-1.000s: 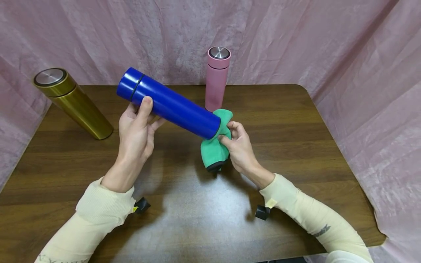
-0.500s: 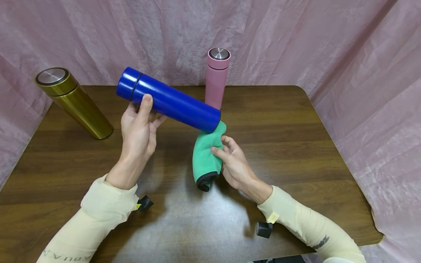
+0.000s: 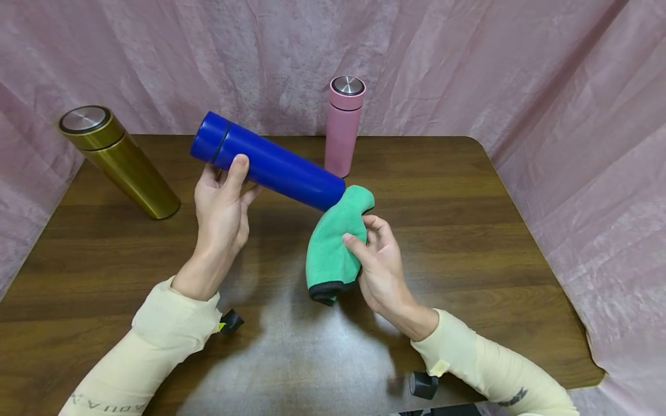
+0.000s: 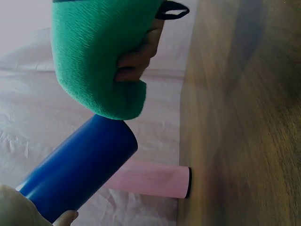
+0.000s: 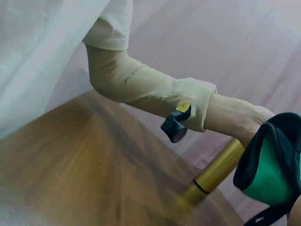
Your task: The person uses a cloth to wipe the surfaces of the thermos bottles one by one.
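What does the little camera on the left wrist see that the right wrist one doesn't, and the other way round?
Only the left wrist view shows the blue bottle and pink bottle. Only the right wrist view shows the gold bottle and cream sleeve. Both show the green cloth, wooden table and curtain.

Pink drapery (image 3: pixel 442 63) (softly creased) hangs behind a wooden table (image 3: pixel 458 242).

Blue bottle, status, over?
Left hand grips blue bottle, tilted, off table. Right hand pinches green cloth at bottle's lower end. Pink bottle upright behind.
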Demonstrator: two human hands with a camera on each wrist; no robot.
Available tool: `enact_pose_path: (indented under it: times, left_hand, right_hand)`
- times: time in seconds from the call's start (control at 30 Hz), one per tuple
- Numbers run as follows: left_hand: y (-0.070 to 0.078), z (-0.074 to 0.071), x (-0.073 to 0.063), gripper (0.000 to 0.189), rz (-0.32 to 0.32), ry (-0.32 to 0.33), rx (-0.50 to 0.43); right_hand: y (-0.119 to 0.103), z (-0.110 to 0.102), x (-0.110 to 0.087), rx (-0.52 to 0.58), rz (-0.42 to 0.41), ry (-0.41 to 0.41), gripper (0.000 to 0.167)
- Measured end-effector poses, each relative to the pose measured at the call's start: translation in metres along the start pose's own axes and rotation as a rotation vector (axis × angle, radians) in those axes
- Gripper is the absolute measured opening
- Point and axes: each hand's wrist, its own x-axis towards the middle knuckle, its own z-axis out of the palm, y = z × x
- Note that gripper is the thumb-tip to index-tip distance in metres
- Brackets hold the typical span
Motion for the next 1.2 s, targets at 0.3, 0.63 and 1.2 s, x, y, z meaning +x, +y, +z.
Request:
enact_pose_path:
  times: [0.3, 0.63, 1.2]
  left_hand:
    - [0.002, -0.004, -0.003, 0.040, -0.027, -0.009, 0.017]
    - [0.005, -0.010, -0.006, 0.041, -0.039, -0.026, 0.024]
    - [0.008, -0.010, -0.006, 0.040, -0.051, -0.032, -0.024]
  right_hand:
    - [-0.019, -0.004, 0.018, -0.107, -0.127, -0.010, 0.038]
    - [-0.024, -0.011, 0.047, -0.200, -0.161, -0.014, 0.039]
    - [-0.003, -0.014, 0.071, -0.201, -0.147, 0.013, 0.039]
